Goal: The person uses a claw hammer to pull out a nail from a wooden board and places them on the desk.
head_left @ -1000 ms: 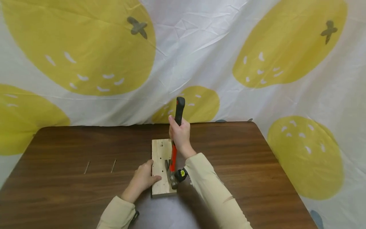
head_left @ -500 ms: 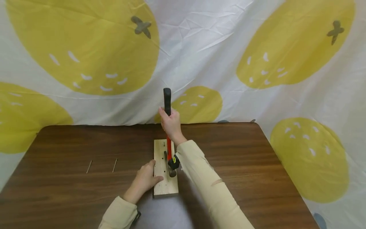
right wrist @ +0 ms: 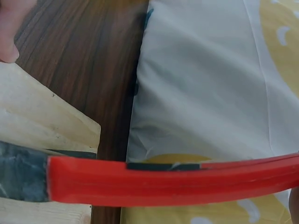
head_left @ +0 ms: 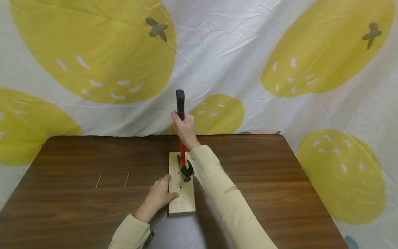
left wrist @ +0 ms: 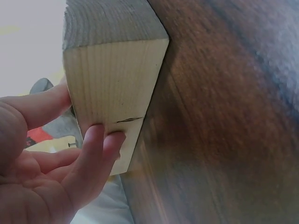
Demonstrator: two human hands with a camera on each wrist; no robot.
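My right hand point(head_left: 185, 129) grips a claw hammer point(head_left: 182, 152) by its black handle grip, the butt end pointing up and away. In the right wrist view the hammer's red shaft point(right wrist: 140, 184) runs across the frame. Its metal head point(head_left: 186, 179) overlaps the wooden block point(head_left: 181, 204) in the head view. My left hand point(head_left: 160, 193) holds the block's left side, thumb over the top face and fingertips point(left wrist: 95, 133) against the side face. Small dark holes dot the top. A nail point(left wrist: 72, 144) stands up at the block's far part in the left wrist view.
Two loose nails point(head_left: 98, 181) lie apart on the brown table point(head_left: 68, 207), left of the block. A white curtain point(head_left: 217, 69) with yellow fruit prints hangs behind the table's far edge and along its right side.
The right hand and the hammer have moved away from me along the block, the head shifting from its near part toward its far part. The left hand keeps its hold on the block.
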